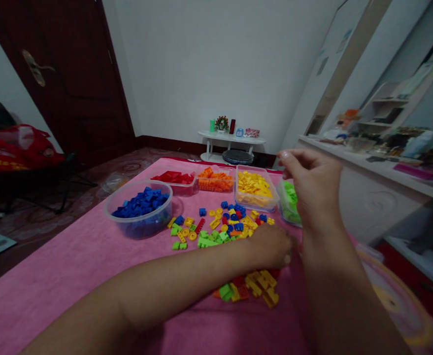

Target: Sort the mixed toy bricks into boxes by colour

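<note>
My right hand (314,185) is raised over the clear tub of green bricks (289,199). I see its back, with the fingers curled and the thumb tip against them; whatever they hold is hidden. My left hand (271,246) reaches across my body and rests knuckles-up on the pink cloth (72,266). Its fingers are curled down at the edge of the loose mixed bricks (219,224), and their tips are hidden behind my right wrist. More yellow, red and green bricks (255,288) lie just under my left forearm.
Along the cloth's far side stand a round tub of blue bricks (139,207) and tubs of red (174,178), orange (215,180) and yellow bricks (255,187). A small white table (231,138) stands by the wall, a cluttered shelf (379,162) at right, a dark door (72,74) at left.
</note>
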Tool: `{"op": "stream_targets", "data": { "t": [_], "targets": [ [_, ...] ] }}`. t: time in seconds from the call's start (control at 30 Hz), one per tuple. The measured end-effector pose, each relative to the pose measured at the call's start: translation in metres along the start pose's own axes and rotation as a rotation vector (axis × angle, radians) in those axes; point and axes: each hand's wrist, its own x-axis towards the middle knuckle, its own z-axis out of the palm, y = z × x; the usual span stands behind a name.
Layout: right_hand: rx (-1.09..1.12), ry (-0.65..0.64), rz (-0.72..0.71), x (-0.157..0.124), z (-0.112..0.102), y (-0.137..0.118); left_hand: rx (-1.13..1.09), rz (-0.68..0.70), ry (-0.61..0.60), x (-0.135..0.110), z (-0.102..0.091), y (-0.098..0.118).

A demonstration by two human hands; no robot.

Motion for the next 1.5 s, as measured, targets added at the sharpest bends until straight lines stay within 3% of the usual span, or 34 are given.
{"op": "stream_targets", "data": {
  "t": [0.1,0.17,0.33,0.47,0.57,0.67,0.73,0.87,1.0,1.2,1.3,1.4,1.5],
  "targets": [
    [0.005,0.003,-0.004,0.001,-0.002,0.001,0.382,0.07,-0.037,-0.012,-0.015,-0.005],
    [0.014,0.013,-0.003,0.003,-0.005,0.002,0.489,0.066,-0.014,-0.022,-0.027,-0.01],
    [0.024,0.021,-0.011,0.004,-0.007,0.002,0.478,-0.07,0.048,-0.044,-0.064,-0.026],
    [0.008,0.017,-0.01,0.003,-0.004,-0.003,0.362,-0.158,0.104,-0.042,-0.086,-0.028],
    [0.014,0.017,-0.015,0.001,-0.002,-0.005,0.366,-0.083,0.125,-0.024,-0.08,-0.024],
    [0.032,-0.003,-0.019,0.0,-0.001,-0.004,0.385,0.154,0.078,-0.002,-0.058,-0.027],
    [0.031,-0.016,-0.015,-0.001,-0.001,-0.001,0.424,0.237,0.038,0.01,-0.043,-0.033],
    [0.029,-0.029,-0.013,-0.002,0.003,0.005,0.442,0.174,0.069,0.014,-0.03,-0.047],
    [0.027,-0.065,-0.01,-0.005,0.009,0.005,0.437,0.077,0.128,-0.004,-0.042,-0.052],
    [-0.02,-0.146,-0.025,-0.012,0.018,-0.002,0.189,-0.193,0.209,-0.041,-0.079,-0.062],
    [-0.038,-0.174,-0.028,-0.014,0.021,-0.004,0.185,-0.273,0.226,-0.057,-0.092,-0.057],
    [-0.049,-0.177,-0.041,-0.015,0.022,-0.005,0.328,-0.206,0.3,-0.074,-0.086,-0.029],
    [-0.052,-0.162,-0.053,-0.015,0.021,-0.005,0.416,0.009,0.181,-0.093,-0.056,0.01]
  ]
}}
